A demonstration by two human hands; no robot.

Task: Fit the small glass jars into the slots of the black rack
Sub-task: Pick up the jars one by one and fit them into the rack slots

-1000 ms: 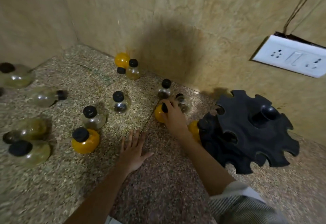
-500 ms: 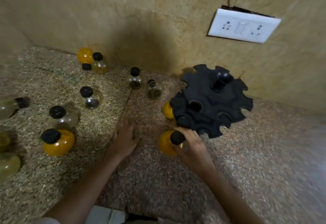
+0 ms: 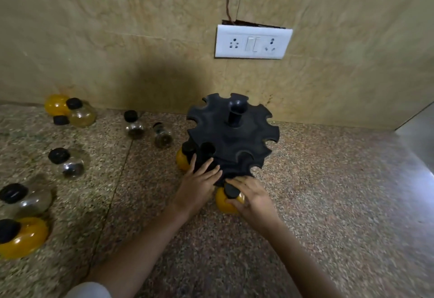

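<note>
Right hand (image 3: 254,200) fingers curl around yellow jar (image 3: 226,203) at its black cap; left hand (image 3: 199,181) rests spread on black rack (image 3: 234,138). Glass likely smooth, breakable: hold by the neck.

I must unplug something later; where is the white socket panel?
In the head view, the white socket panel sits on the wall, upper centre-right, above the black rack.
</note>
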